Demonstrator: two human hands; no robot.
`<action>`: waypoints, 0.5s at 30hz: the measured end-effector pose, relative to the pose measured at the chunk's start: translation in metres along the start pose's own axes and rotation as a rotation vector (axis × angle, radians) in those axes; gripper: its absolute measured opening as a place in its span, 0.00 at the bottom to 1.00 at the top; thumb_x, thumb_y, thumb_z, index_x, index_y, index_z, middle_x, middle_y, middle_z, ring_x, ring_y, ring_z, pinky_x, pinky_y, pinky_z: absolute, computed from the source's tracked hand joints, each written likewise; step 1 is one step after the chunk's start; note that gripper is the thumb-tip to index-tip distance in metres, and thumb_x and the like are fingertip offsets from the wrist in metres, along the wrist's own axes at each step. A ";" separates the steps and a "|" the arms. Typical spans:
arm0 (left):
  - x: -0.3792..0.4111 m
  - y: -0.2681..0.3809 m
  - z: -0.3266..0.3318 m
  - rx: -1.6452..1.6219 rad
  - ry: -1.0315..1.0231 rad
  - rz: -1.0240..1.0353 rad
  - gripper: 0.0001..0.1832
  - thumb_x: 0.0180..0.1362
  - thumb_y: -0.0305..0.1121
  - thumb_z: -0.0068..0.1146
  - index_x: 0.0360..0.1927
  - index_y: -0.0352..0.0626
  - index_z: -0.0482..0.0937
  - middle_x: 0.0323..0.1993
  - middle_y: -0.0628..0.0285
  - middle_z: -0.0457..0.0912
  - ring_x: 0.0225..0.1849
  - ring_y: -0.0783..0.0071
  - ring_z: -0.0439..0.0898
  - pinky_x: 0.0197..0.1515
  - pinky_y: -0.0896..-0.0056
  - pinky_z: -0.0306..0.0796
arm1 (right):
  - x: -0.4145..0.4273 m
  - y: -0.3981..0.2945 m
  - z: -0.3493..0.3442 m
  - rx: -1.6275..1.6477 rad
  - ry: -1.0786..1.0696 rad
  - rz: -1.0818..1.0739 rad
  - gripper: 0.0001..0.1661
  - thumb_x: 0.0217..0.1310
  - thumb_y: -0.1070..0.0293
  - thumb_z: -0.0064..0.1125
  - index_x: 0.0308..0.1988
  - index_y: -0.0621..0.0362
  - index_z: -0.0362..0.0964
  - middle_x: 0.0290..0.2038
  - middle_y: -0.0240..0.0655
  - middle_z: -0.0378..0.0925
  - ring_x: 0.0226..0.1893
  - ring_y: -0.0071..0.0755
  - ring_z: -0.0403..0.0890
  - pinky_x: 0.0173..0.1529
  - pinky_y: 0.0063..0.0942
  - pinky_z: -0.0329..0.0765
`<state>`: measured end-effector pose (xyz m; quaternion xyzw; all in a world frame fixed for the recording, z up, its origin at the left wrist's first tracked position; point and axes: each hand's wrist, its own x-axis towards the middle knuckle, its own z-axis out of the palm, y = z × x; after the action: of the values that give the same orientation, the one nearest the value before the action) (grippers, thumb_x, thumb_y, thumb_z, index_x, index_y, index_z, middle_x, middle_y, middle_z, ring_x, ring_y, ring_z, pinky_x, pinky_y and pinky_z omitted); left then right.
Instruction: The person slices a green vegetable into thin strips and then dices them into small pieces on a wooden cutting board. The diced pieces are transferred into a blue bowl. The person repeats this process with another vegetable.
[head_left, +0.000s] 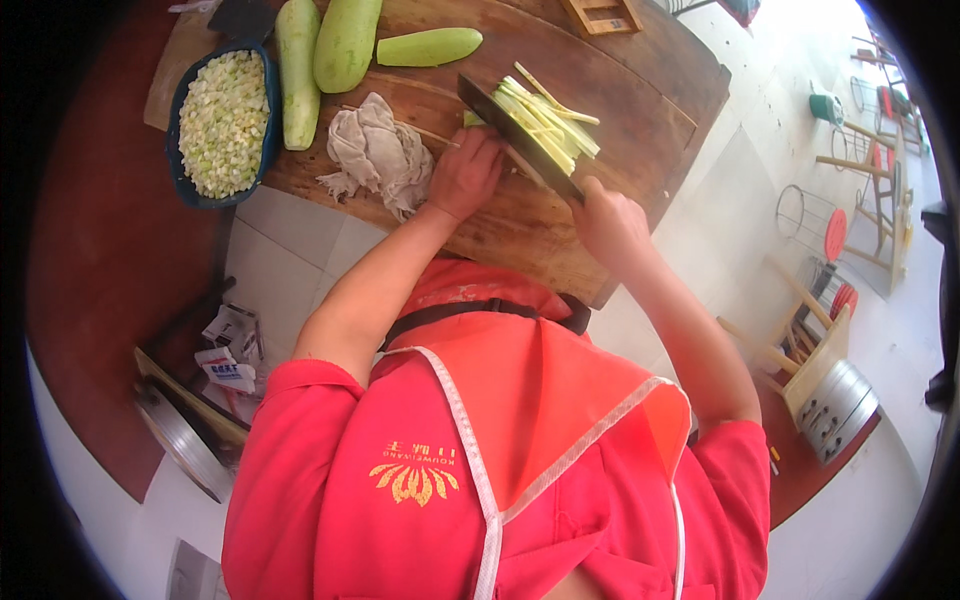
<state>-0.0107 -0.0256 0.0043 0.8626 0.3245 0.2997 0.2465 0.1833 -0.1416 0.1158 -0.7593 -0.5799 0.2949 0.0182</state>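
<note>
My right hand grips the handle of a broad cleaver, its dark blade slanting across the wooden table. Right beside the blade lies a pile of pale green vegetable strips. On the blade's other side my left hand rests with bent fingers; a bit of green piece shows at its fingertips, and whether the fingers hold it I cannot tell. A crumpled greyish cloth lies left of that hand. Farther back are a cut piece of green gourd and two whole gourds.
A blue basket full of diced pale vegetable stands at the left, by a board. A wooden frame lies at the table's far edge. Stools and upturned wooden furniture stand on the floor to the right; boxes lie at lower left.
</note>
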 end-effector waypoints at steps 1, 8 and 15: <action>0.002 0.002 0.001 0.001 -0.005 -0.012 0.12 0.51 0.24 0.61 0.40 0.40 0.77 0.43 0.55 0.77 0.46 0.52 0.76 0.47 0.57 0.74 | 0.000 0.003 0.007 -0.015 0.019 0.008 0.11 0.65 0.64 0.51 0.36 0.61 0.66 0.25 0.54 0.79 0.28 0.63 0.80 0.32 0.54 0.75; 0.011 0.005 -0.005 -0.014 -0.011 0.067 0.15 0.49 0.28 0.66 0.41 0.41 0.76 0.43 0.56 0.76 0.46 0.53 0.76 0.49 0.56 0.72 | -0.005 0.012 0.024 0.095 0.216 0.098 0.13 0.65 0.60 0.56 0.40 0.58 0.68 0.25 0.51 0.80 0.29 0.60 0.82 0.33 0.51 0.76; 0.023 0.005 0.002 0.006 -0.001 -0.082 0.16 0.49 0.27 0.66 0.41 0.41 0.76 0.45 0.56 0.76 0.48 0.51 0.76 0.51 0.56 0.71 | -0.018 0.009 -0.002 0.121 0.305 0.081 0.12 0.65 0.60 0.56 0.40 0.57 0.69 0.24 0.49 0.79 0.28 0.58 0.81 0.32 0.52 0.75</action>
<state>0.0067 -0.0135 0.0141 0.8494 0.3606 0.2879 0.2561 0.1889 -0.1595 0.1214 -0.8154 -0.5207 0.2108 0.1398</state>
